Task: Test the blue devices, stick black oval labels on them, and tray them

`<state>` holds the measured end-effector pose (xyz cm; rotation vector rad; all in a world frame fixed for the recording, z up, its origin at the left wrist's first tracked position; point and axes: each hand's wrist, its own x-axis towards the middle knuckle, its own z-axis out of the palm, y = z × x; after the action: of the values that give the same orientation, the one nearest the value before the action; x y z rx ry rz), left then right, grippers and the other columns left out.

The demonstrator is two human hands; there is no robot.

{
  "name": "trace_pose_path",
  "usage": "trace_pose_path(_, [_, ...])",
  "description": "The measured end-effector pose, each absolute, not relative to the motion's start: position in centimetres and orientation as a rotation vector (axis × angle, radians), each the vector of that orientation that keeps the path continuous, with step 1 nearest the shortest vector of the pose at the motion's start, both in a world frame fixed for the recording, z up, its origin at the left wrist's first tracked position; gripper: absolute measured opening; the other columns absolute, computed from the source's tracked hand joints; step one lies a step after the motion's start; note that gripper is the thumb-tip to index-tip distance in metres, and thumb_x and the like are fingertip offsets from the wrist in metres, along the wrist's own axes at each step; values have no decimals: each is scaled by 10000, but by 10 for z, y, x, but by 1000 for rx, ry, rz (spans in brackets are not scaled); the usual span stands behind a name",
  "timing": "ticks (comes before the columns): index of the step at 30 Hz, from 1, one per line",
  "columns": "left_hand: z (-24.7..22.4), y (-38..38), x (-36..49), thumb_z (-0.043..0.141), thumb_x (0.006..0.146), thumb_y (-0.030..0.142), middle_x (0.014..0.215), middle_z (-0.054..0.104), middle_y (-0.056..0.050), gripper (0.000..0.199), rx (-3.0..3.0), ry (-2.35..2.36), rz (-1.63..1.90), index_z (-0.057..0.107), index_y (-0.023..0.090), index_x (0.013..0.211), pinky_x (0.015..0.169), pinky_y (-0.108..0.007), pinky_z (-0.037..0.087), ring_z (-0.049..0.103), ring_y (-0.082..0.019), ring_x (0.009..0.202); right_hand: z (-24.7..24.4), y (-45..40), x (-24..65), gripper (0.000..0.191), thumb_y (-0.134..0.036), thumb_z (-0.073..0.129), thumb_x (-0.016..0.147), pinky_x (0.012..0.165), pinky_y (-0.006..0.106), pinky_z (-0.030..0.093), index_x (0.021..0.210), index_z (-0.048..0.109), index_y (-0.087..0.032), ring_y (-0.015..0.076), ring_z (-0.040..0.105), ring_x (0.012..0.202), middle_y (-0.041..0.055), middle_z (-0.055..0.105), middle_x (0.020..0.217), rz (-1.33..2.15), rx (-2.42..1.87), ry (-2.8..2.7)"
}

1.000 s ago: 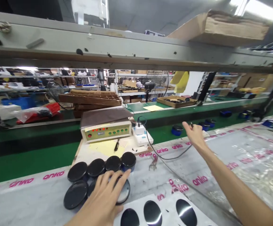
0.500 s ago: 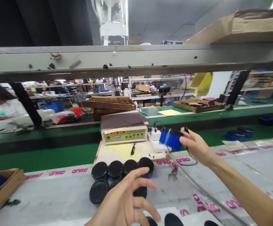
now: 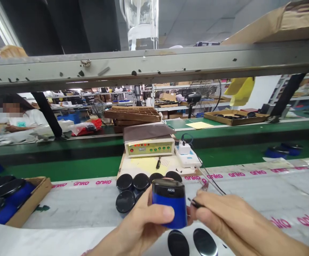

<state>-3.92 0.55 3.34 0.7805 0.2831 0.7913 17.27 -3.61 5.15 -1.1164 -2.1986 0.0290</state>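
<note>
Lying in a cardboard box (image 3: 33,203) at far L, blue units (image 3: 23,193) w/ black tops. Next, black-topped pots (image 3: 125,201) in rows; then the L hand (image 3: 140,222), clasping the blue device (image 3: 169,200) (DC5V mark (image 3: 171,190) upside down) above the bench (image 3: 76,209); then R hand (image 3: 220,209), pinching a black cable end (image 3: 196,203), tip near the device.
</note>
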Motion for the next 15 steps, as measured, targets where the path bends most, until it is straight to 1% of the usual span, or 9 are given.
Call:
trace_pose_path(1, [33, 5, -39, 790, 662, 196, 945, 652, -67, 413, 842, 292, 800, 603, 150, 1028, 852, -325, 454, 629, -185, 890, 55, -38, 167, 207, -341, 404, 967, 546, 182, 509, 914, 587, -259, 140, 659, 683, 8, 689, 829, 10, -1072, -2251])
trace_pose_path(3, [33, 3, -38, 816, 629, 228, 932, 610, -38, 452, 974, 339, 835, 575, 174, 1007, 792, -294, 438, 598, -170, 860, 65, -40, 156, 281, -321, 362, 990, 486, 167, 461, 785, 540, -248, 101, 603, 535, -29, 624, 651, -77, -1028, -2275])
trace_pose_path(5, [33, 2, -39, 822, 626, 290, 950, 574, -31, 505, 1112, 412, 886, 539, 191, 1032, 780, -308, 423, 569, -179, 866, 75, -39, 148, 326, -316, 333, 1003, 439, 175, 413, 727, 490, -242, 87, 556, 462, -51, 559, 564, -214, -1001, -2267])
trace_pose_path(8, [35, 1, -40, 800, 656, 369, 1026, 561, -53, 579, 1295, 495, 967, 471, 206, 1103, 813, -345, 406, 544, -212, 930, 82, -39, 144, 390, -274, 256, 1019, 403, 191, 363, 679, 442, -235, 70, 510, 398, -65, 511, 515, -348, -955, -2285])
trace_pose_path(10, [35, -1, -40, 787, 674, 419, 1063, 560, -58, 618, 1383, 560, 1017, 424, 222, 1134, 815, -341, 401, 535, -220, 961, 79, -40, 145, 413, -251, 240, 1018, 382, 210, 340, 648, 423, -232, 68, 486, 360, -67, 493, 492, -417, -962, -2306])
trace_pose_path(12, [35, -4, -39, 786, 657, 491, 1091, 554, -55, 695, 1450, 662, 1048, 380, 241, 1161, 831, -346, 396, 533, -225, 981, 72, -41, 147, 417, -261, 264, 1010, 360, 248, 316, 625, 421, -233, 89, 474, 329, -56, 483, 470, -512, -1024, -2326])
trace_pose_path(15, [32, -9, -38, 771, 603, 610, 1130, 538, -69, 826, 1550, 817, 1051, 327, 249, 1200, 889, -390, 368, 529, -251, 1008, 62, -42, 149, 411, -279, 311, 998, 335, 295, 278, 607, 432, -233, 119, 456, 295, -39, 480, 452, -608, -1115, -2335])
